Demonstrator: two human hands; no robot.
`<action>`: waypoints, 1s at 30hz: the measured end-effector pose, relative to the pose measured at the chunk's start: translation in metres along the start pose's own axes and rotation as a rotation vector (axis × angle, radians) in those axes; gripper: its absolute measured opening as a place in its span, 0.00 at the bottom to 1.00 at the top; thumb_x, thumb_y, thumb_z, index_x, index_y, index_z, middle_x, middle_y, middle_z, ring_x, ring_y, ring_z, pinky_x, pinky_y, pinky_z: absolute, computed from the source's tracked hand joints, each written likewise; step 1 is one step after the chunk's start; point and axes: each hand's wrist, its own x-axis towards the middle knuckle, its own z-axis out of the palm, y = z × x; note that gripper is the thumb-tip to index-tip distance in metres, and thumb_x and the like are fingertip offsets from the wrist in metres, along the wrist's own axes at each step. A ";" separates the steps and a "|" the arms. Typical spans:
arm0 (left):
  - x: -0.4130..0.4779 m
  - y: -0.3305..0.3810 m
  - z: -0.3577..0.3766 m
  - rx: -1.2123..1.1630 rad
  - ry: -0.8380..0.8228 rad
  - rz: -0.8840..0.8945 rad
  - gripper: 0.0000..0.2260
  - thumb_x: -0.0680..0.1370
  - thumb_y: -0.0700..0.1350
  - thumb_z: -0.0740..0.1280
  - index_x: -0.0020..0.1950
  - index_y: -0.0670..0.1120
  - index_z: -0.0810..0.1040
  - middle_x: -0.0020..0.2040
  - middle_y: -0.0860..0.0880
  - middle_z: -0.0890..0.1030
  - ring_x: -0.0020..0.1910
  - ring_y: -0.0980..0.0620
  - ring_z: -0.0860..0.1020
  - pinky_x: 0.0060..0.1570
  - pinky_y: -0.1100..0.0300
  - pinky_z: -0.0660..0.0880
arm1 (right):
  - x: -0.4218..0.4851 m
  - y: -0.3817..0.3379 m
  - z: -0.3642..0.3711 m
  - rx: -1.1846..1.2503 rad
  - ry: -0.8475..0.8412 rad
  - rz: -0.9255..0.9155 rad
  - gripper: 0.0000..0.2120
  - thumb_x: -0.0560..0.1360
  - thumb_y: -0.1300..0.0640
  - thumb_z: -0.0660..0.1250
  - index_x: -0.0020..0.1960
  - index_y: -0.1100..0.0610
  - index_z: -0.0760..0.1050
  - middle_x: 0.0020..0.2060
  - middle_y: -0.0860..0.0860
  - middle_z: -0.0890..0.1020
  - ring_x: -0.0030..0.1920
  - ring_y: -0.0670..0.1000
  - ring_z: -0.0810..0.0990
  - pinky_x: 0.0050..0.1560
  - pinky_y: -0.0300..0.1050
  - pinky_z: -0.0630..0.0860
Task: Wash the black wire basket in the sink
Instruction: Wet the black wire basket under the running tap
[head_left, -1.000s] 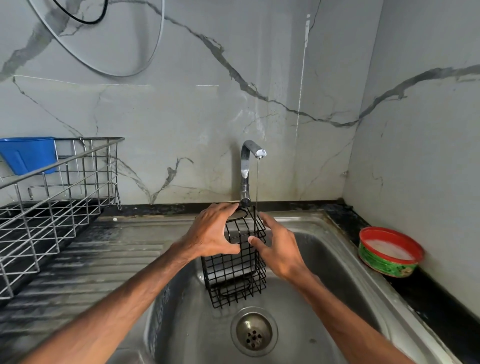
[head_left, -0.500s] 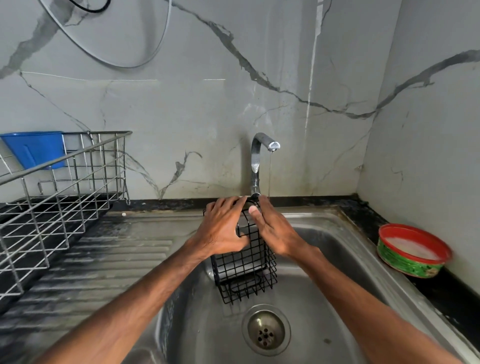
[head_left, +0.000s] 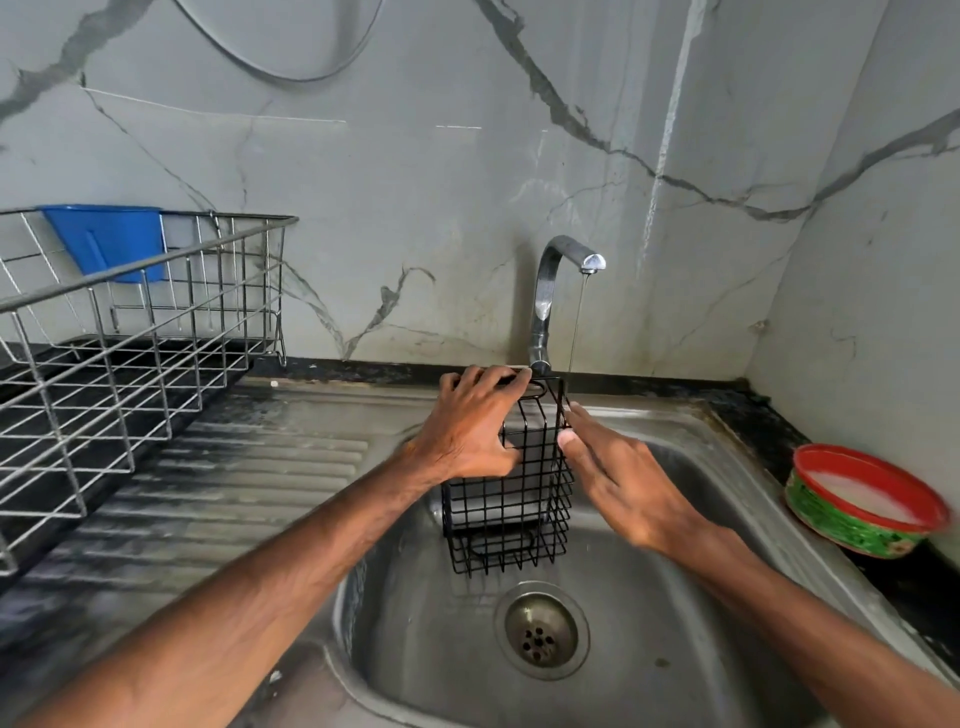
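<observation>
Half-washed at most, probably: left hand (head_left: 467, 431) grips the black wire basket (head_left: 519, 509) over the sink (head_left: 431, 654); right hand (head_left: 628, 483), fingers straight, touches its side; rinse pending.

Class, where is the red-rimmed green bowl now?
In the head view, the red-rimmed green bowl sits right on the dark counter, beside the right rim of the stainless steel sink.

Observed rear wall (head_left: 415, 182) in pale grey marble-look finish with dark diagonal veins, meeting side wall (head_left: 883, 270) of same finish at a corner on the right. Noted thin grey loop (head_left: 298, 80) high on rear wall; cable or hose, cannot tell. Recorded black countertop (head_left: 753, 410) along wall base. Found wire dish rack (head_left: 156, 261) at left, blue plastic holder (head_left: 109, 239) hung on its far rail. Found red-rimmed green bowl (head_left: 852, 525) on countertop at right. Judged lighting even and soft.
</observation>
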 end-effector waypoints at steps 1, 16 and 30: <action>0.000 -0.002 -0.001 -0.005 -0.006 -0.013 0.47 0.71 0.52 0.73 0.84 0.49 0.53 0.81 0.46 0.60 0.77 0.45 0.61 0.74 0.39 0.63 | 0.004 -0.002 0.001 0.016 -0.019 0.014 0.30 0.85 0.39 0.48 0.81 0.54 0.55 0.80 0.52 0.57 0.79 0.47 0.54 0.76 0.39 0.50; -0.001 -0.004 -0.003 0.010 -0.022 -0.020 0.47 0.71 0.53 0.74 0.84 0.50 0.53 0.80 0.46 0.60 0.76 0.44 0.62 0.73 0.38 0.63 | 0.027 0.000 -0.013 0.094 -0.168 0.172 0.38 0.77 0.28 0.38 0.81 0.46 0.53 0.80 0.46 0.56 0.80 0.48 0.54 0.77 0.46 0.48; 0.000 -0.007 -0.003 0.006 -0.016 -0.016 0.47 0.70 0.54 0.75 0.84 0.50 0.54 0.81 0.46 0.61 0.76 0.44 0.62 0.73 0.36 0.64 | 0.034 0.011 -0.028 0.414 0.064 0.190 0.27 0.82 0.38 0.56 0.62 0.58 0.80 0.60 0.54 0.84 0.57 0.47 0.84 0.59 0.52 0.82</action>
